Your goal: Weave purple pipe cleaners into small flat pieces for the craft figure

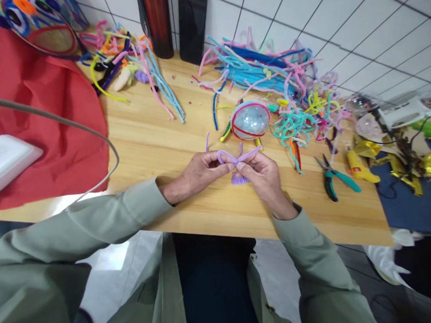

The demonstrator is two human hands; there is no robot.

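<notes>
A lilac pipe cleaner point(224, 154) is bent into a loop, and its two strands meet between my fingertips. My left hand point(205, 173) pinches the looped side. At the crossing, my right hand point(260, 175) grips the same pipe cleaner, whose free end points up and right. A small ribbed purple piece point(240, 179) shows below the fingertips; whether it joins the strand I cannot tell. Just beyond my hands lies a clear ball point(251, 121) rimmed with red and blue pipe cleaner. A short lilac piece point(207, 142) rests behind my left hand.
Pliers point(332, 178) with teal handles and a yellow glue gun point(360, 168) lie at the right. Bundled pipe cleaners point(257, 70) line the wall. A red cloth point(60, 126) covers the left side, with a white box point(8, 164) and a cable point(70, 129) over it.
</notes>
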